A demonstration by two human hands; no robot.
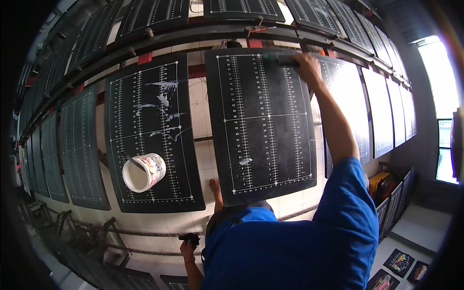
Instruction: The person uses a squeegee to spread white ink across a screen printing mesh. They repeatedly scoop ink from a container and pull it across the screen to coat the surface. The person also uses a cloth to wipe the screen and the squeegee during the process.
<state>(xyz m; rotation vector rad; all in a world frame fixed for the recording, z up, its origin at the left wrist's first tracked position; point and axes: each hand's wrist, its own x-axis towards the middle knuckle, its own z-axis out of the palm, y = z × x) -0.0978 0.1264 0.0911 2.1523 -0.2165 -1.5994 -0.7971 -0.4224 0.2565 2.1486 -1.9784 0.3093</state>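
Note:
My right hand (308,71) reaches to the far edge of a black board (256,140) printed with white ruler-like scales and a border. Its fingers are closed on a dark, flat object (288,61) pressed to the board; its exact kind is blurred. A small white smear (245,161) lies on the near part of this board. My left hand (187,248) hangs low, left of my body, closed around a crumpled black cloth (191,238). On the neighbouring board (118,101) to the left stands a white tub (161,166) of pale paste with a stick-like tool (137,162) in it.
White paste streaks (163,99) mark the left board's far half. More black boards (79,145) line both sides and the far row, behind a dark rail (193,33). A yellow object (378,183) sits at right beside upright dark panels (391,205). Bright windows (437,82) glare at right.

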